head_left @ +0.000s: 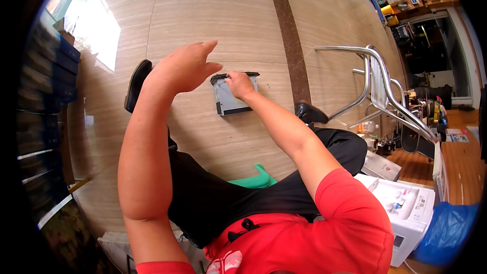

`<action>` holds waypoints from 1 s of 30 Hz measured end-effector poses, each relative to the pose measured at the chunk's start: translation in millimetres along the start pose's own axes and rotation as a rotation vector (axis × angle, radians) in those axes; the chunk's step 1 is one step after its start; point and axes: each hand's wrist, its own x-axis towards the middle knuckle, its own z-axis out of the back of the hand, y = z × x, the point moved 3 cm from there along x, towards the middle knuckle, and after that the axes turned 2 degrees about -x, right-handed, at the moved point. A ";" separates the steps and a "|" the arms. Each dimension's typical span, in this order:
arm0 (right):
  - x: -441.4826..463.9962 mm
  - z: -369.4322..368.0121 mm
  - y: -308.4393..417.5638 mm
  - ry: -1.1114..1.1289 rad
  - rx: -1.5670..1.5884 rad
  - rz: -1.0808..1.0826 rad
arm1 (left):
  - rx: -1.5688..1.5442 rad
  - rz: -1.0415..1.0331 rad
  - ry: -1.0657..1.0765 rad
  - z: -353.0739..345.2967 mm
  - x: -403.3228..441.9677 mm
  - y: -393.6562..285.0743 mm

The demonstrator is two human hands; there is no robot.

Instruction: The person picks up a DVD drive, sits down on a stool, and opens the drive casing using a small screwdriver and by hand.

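Note:
A grey metal box with a black front panel and black lower edge (231, 99), resembling a car stereo unit, rests on the floor between my feet. My right hand (239, 85) has its fingers bent over the far black edge, gripping it there. Raised to the left of the box, my left hand (186, 67) is empty, with thumb and fingers apart. It does not touch the box. The underside of my right hand's grip is hidden.
A shiny tiled floor (213, 10) with a dark stripe (288, 30) spreads ahead. Right of me stand a chrome-framed chair (378, 78) and a white water dispenser (406, 208). A green plastic stool (256, 178) shows beneath my legs. Stacked dark boxes (50, 81) line the left.

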 end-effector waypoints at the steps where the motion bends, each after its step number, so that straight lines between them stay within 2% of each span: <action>1: -0.4 0.2 1.2 0.002 0.000 0.000 | 0.001 -0.004 0.000 -0.5 1.2 -0.8; 8: 2.9 -6.1 -1.3 -0.007 -0.026 -0.011 | -0.002 0.040 0.064 4.9 0.4 -13.0; 30: 4.4 -6.8 9.9 0.015 -0.082 -0.016 | 0.019 0.031 0.070 0.3 -0.1 -9.0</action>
